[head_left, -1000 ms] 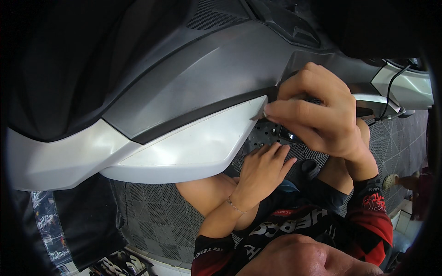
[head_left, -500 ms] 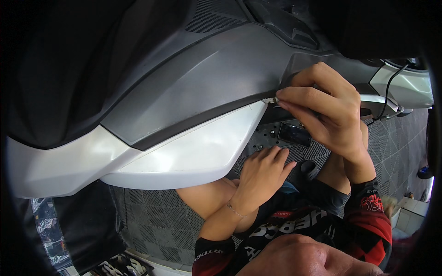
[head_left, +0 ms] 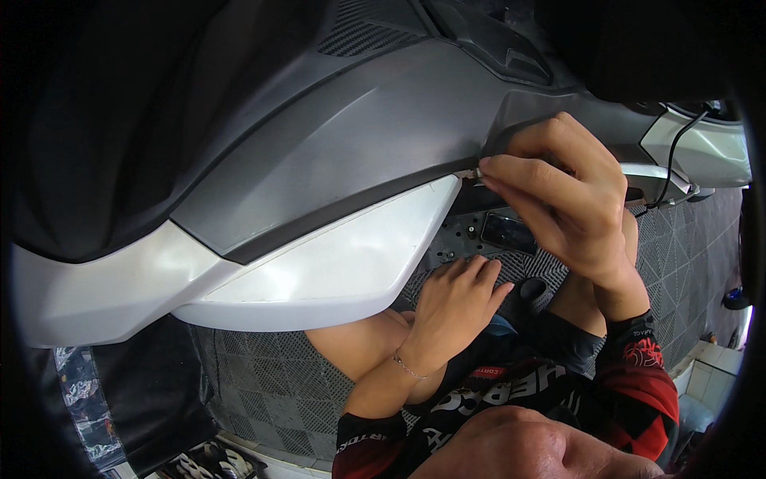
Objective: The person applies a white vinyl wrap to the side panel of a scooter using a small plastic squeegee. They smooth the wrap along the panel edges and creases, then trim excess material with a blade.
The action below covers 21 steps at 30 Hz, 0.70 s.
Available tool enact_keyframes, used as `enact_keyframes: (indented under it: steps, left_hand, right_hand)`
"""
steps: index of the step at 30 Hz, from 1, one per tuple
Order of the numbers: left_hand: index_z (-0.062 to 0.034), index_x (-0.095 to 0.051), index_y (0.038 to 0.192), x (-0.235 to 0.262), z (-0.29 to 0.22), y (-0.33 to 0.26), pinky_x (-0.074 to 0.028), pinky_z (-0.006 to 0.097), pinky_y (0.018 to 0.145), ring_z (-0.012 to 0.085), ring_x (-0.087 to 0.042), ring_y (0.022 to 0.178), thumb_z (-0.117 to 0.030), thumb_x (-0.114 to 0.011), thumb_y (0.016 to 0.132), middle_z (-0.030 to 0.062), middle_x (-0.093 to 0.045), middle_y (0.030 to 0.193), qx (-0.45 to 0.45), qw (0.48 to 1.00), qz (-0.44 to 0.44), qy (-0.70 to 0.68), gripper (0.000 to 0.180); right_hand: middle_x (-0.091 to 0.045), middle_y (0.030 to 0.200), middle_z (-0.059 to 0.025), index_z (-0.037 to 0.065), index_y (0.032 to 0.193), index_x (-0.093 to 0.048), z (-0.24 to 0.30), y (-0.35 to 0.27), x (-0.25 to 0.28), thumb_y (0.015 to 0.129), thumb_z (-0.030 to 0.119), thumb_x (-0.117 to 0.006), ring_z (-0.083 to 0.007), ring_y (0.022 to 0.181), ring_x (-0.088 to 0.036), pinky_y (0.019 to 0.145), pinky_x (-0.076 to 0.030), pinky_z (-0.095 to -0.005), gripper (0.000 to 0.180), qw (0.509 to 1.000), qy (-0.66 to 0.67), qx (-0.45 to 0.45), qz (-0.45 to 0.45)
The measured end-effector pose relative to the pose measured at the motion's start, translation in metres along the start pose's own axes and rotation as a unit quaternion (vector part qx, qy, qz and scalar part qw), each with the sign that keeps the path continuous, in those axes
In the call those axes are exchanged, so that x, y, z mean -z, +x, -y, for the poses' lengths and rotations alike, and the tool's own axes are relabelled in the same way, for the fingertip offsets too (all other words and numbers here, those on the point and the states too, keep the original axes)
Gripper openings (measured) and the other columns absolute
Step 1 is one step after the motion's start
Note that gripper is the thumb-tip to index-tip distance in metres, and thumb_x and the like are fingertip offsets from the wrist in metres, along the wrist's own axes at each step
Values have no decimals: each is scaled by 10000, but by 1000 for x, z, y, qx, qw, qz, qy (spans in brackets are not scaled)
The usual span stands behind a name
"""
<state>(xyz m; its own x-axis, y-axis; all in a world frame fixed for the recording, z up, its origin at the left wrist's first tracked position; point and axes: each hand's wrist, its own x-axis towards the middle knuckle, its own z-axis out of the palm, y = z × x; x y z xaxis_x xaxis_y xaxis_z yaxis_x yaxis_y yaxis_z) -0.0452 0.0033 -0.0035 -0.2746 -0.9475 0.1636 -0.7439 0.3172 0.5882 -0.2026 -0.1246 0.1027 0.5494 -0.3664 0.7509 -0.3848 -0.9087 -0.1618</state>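
In front of me is a scooter's bodywork, with a matte grey side panel (head_left: 359,136) above a glossy white lower panel (head_left: 335,263). My right hand (head_left: 570,188) reaches to the right tip of the white panel, thumb and forefinger pinched on a small metal piece (head_left: 479,172) at the gap below the grey panel. Its exact kind is too small to tell. Lower down, my left hand (head_left: 459,299) hangs relaxed over my leg, palm down, its fingers stretched out and holding nothing.
A dark phone (head_left: 509,231) lies beyond my left hand, close to several small fasteners (head_left: 471,227). A black cylindrical part (head_left: 533,294) stands right of that hand. A thin black cable (head_left: 674,160) hangs at the right. Dark grey tiles (head_left: 271,383) cover the floor.
My right hand shifts very slightly at the panel tip and keeps its pinch. A bluish-grey shape has come into view behind my right sleeve. My left hand stays put.
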Motion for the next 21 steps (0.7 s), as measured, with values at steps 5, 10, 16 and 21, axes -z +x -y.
enact_keyframes:
  steps: [5, 10, 16, 21]
  left_hand:
    - [-27, -733, 1177, 0, -1, 1, -641, 464, 794, 341, -766, 956, -303, -743, 1035, 123, -744, 1069, -1, 1000, 7, 4, 310]
    - [-30, -732, 1178, -2, 0, 1, -639, 464, 806, 336, -765, 963, -308, -742, 1036, 118, -742, 1072, 2, 1000, 9, 4, 312]
    - [-11, -723, 1116, -2, 2, 1, -630, 425, 755, 305, -745, 908, -297, -752, 1016, 112, -715, 1005, -19, 1000, -9, 15, 305]
    - [-17, -713, 1101, -1, 4, -1, -627, 429, 750, 306, -743, 917, -302, -751, 1017, 112, -705, 989, -25, 999, -16, 14, 300]
  right_hand:
    - [-689, 882, -56, 48, 1015, -823, 1, 1, 1, 719, -8, -909, -220, 779, -664, 630, -507, -349, 314, 1000, 8, 0, 1]
    - [-689, 879, -54, 54, 1021, -824, 1, -1, 0, 717, -6, -911, -223, 776, -664, 625, -505, -349, 322, 1000, 6, 2, -1]
    - [-693, 879, -53, 57, 1015, -828, 3, 5, -3, 718, 6, -912, -215, 768, -658, 621, -499, -343, 313, 1000, 12, 7, -8]
    - [-695, 876, -50, 61, 1015, -832, 8, 12, -7, 721, 23, -917, -207, 753, -647, 610, -486, -335, 308, 999, 24, 20, -16]
